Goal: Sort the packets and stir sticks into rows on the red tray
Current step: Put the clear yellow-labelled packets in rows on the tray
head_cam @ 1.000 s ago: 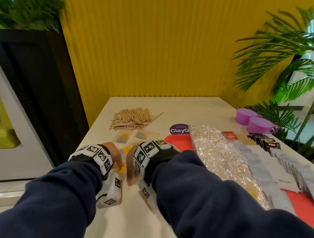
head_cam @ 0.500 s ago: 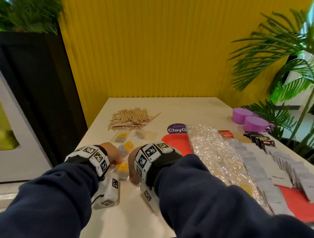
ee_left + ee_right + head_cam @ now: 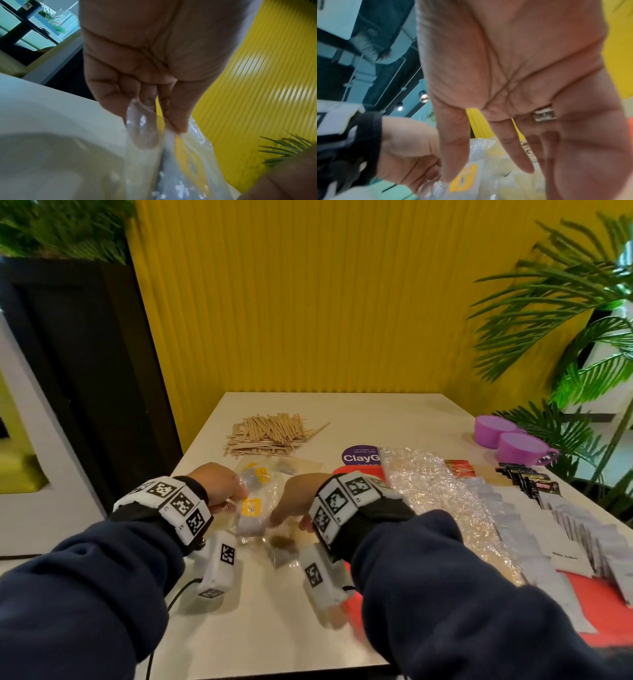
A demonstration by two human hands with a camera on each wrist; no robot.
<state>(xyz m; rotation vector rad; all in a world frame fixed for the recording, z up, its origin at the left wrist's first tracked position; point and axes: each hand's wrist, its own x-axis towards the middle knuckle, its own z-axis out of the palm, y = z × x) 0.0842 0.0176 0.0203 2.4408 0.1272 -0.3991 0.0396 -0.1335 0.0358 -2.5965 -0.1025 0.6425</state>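
My left hand (image 3: 230, 498) pinches the clear wrapper of a bunch of yellow-tagged tea packets (image 3: 251, 508) just above the table, left of the red tray (image 3: 358, 472). In the left wrist view my left hand (image 3: 164, 125) has curled fingers and thumb clamping the clear wrapper (image 3: 142, 129). My right hand (image 3: 291, 513) hovers beside the bunch with straight fingers and holds nothing. In the right wrist view my right hand (image 3: 488, 173) is spread over a yellow-tagged packet (image 3: 464, 178). A dark-filled clear packet (image 3: 282, 547) lies between my wrists. The stir sticks (image 3: 270, 433) are piled behind.
On the tray run rows of clear packets (image 3: 442, 501), grey packets (image 3: 513, 529) and white packets (image 3: 579, 529). Black packets (image 3: 529, 482), red packets (image 3: 459, 467) and two purple cups (image 3: 510, 438) sit at the far right. The table edge is close on my left.
My hands have drawn apart. The left hand has lifted the yellow-tagged packets off the table, and the dark-filled packet now shows between my wrists.
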